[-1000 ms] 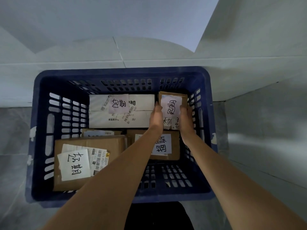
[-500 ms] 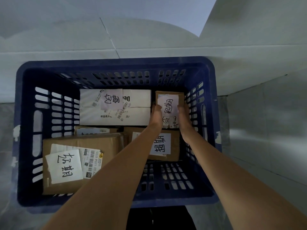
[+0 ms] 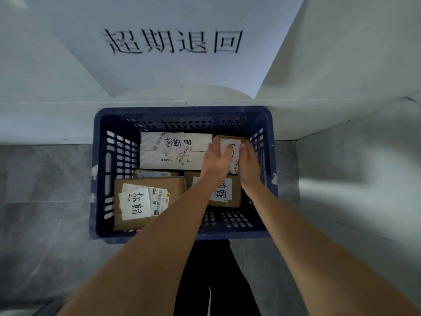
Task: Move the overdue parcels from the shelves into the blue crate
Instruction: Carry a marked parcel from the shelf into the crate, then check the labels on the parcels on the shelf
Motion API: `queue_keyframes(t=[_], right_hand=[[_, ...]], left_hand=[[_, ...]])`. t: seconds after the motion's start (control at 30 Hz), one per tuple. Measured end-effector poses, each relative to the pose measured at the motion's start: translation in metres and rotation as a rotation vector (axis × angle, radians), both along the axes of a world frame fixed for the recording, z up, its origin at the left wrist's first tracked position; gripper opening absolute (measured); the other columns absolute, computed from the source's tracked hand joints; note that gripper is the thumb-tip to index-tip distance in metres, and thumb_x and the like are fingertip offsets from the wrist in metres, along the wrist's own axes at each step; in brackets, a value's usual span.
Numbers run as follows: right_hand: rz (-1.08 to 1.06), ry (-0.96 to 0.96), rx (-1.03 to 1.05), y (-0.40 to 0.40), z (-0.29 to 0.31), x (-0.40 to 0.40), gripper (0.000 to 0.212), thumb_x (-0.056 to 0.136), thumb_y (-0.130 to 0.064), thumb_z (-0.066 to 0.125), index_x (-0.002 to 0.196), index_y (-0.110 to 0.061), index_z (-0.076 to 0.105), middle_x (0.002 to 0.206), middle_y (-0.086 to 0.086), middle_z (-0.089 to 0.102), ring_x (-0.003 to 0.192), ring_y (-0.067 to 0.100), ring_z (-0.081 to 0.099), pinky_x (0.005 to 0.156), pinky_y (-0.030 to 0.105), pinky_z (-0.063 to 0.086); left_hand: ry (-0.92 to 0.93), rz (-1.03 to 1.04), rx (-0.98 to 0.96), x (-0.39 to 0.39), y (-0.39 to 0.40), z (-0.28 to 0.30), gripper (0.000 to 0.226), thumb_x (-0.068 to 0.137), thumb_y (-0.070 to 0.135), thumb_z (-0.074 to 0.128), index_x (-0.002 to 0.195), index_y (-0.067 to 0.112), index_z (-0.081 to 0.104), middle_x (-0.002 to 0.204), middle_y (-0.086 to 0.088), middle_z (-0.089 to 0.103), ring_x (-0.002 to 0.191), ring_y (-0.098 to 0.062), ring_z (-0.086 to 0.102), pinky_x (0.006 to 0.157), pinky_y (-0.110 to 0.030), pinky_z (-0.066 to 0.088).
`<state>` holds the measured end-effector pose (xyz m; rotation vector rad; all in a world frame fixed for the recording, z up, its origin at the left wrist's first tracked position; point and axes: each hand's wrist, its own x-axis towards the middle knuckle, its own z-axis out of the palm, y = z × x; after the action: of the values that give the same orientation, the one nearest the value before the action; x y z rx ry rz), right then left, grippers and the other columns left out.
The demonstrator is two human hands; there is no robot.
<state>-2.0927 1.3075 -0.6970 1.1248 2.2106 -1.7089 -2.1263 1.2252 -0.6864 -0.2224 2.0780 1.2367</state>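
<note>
Dim, cool, flat light, no hard source visible. Soft shadow on the wall (image 3: 330,179) at right, another fanning over the white sign (image 3: 173,42) up top. Blue crate (image 3: 182,110) interior dark, labels still readable. Motion blur on both hands (image 3: 218,160). Wide-angle bend toward edges; corners soft. No glare.

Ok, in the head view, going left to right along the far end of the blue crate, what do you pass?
Left slotted wall of the blue crate → white parcel with a handwritten label → left hand → small brown parcel held between both hands → right hand → right crate wall.
</note>
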Motion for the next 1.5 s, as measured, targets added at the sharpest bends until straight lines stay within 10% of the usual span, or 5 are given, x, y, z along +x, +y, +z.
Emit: queue_keyframes(t=[0.13, 0.33, 0.83, 1.5], right_hand=[[0.308, -0.06, 0.337, -0.002, 0.069, 0.023, 0.057, 0.104, -0.042, 0.028, 0.154, -0.016, 0.019, 0.162, 0.001, 0.016, 0.15, 0.017, 0.006, 0.122, 0.04, 0.006], [0.637, 0.05, 0.59, -0.019, 0.156, 0.04, 0.058, 0.105, -0.039, 0.026, 0.155, -0.014, 0.014, 0.163, 0.001, 0.01, 0.15, 0.014, -0.002, 0.122, 0.035, -0.003], [1.289, 0.363, 0.745, -0.169, 0.297, 0.102, 0.063, 0.103, -0.047, 0.019, 0.156, -0.015, 0.006, 0.163, 0.0, 0.001, 0.15, 0.014, -0.007, 0.12, 0.035, -0.007], [1.764, 0.583, 0.787, -0.431, 0.337, 0.342, 0.065, 0.103, -0.049, 0.02, 0.156, -0.013, 0.005, 0.163, 0.001, 0.003, 0.15, 0.016, -0.004, 0.12, 0.04, -0.004]], left_hand=[[0.329, -0.345, -0.391, 0.007, -0.042, 0.067, 0.066, 0.101, 0.049, 0.02, 0.155, 0.018, -0.002, 0.163, 0.003, -0.006, 0.149, -0.012, -0.009, 0.122, -0.034, -0.003], [0.538, -0.421, -0.574, 0.021, -0.097, 0.152, 0.067, 0.101, 0.048, 0.019, 0.155, 0.014, -0.002, 0.163, 0.0, -0.008, 0.149, -0.014, -0.013, 0.122, -0.036, -0.006], [0.515, 0.12, -0.806, 0.184, -0.254, 0.314, 0.067, 0.102, 0.048, 0.019, 0.155, 0.011, 0.003, 0.163, -0.002, -0.001, 0.15, -0.015, -0.007, 0.122, -0.034, -0.006], [0.306, 0.589, -1.0, 0.525, -0.456, 0.336, 0.064, 0.102, 0.041, 0.02, 0.155, 0.009, 0.003, 0.163, -0.005, 0.0, 0.15, -0.017, -0.006, 0.122, -0.037, -0.006]])
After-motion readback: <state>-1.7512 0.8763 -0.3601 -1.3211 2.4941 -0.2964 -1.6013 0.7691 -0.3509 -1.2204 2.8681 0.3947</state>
